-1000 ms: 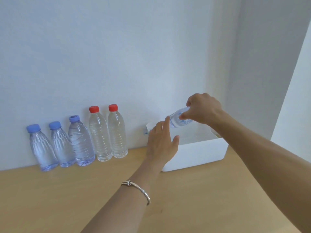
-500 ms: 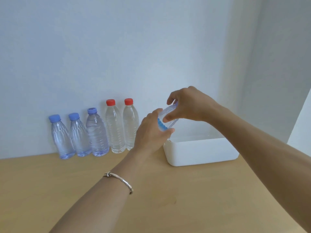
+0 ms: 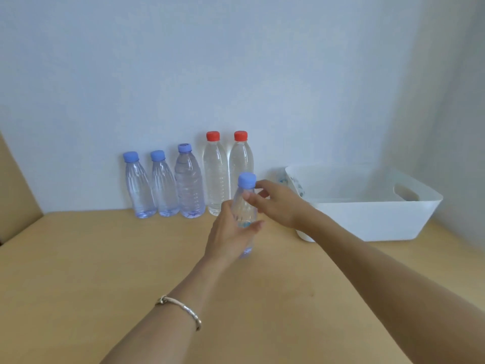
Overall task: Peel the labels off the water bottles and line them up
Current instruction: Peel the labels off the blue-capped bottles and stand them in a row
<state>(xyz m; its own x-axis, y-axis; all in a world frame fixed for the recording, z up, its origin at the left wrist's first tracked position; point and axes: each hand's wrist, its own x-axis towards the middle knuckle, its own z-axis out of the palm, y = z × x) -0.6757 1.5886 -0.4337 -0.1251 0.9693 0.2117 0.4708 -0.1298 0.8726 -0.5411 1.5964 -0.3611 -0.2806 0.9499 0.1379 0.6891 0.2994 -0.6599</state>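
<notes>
The held bottle (image 3: 242, 207), blue-capped and nearly upright, is out in front of the row of five bottles (image 3: 189, 185) that stands against the wall. Whether its base touches the table (image 3: 118, 271) I cannot tell. The left hand (image 3: 231, 237) has its grip wrapped round the lower body, while the right hand (image 3: 278, 203) pinches the shoulder just under the cap between thumb and fingers. The bottle looks full and its wall thin and smooth, so a hard squeeze from the left grip could buckle it, and a loose one could let it slide. A fleck of blue shows between the left fingers; if that is leftover label, lining up now would leave the peel unfinished. Swinging toward the free spot beside the red-capped bottle (image 3: 242, 164) could also knock that neighbour over, or bump the white bin (image 3: 380, 222).
</notes>
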